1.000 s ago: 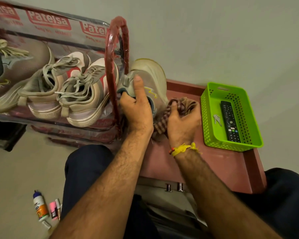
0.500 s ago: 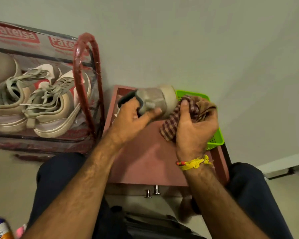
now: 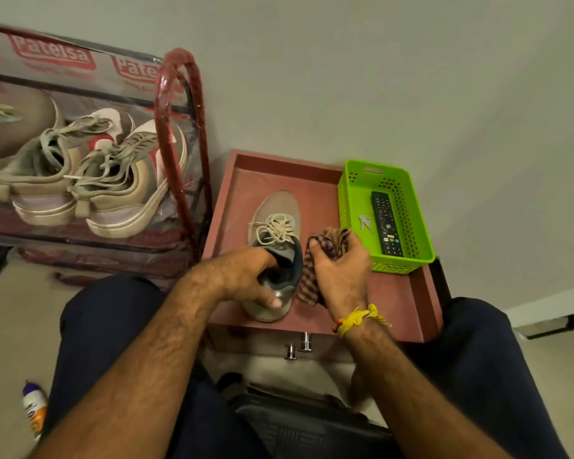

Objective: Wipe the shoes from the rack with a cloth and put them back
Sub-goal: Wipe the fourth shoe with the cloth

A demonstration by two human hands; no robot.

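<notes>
A grey sneaker [image 3: 277,213] with pale laces stands upright on the reddish side table [image 3: 395,293], toe pointing away from me. My left hand [image 3: 246,276] grips its heel, fingers inside the opening and thumb on the back. My right hand [image 3: 340,273] holds a bunched checked cloth [image 3: 332,240] against the shoe's right side. The red shoe rack [image 3: 179,127], wrapped in printed plastic, stands to the left and holds a beige pair of sneakers [image 3: 90,180].
A green plastic basket [image 3: 415,233] with a black remote [image 3: 386,223] and keys sits on the table's far right corner. Two metal drawer knobs [image 3: 299,346] stick out below the table top. A small bottle [image 3: 34,409] lies on the floor at lower left. My knees flank the table.
The sneaker has come away from the rack, turned from lying sideways in the air to standing upright on the table. My left hand shifted to its heel; the cloth hand stayed beside it.
</notes>
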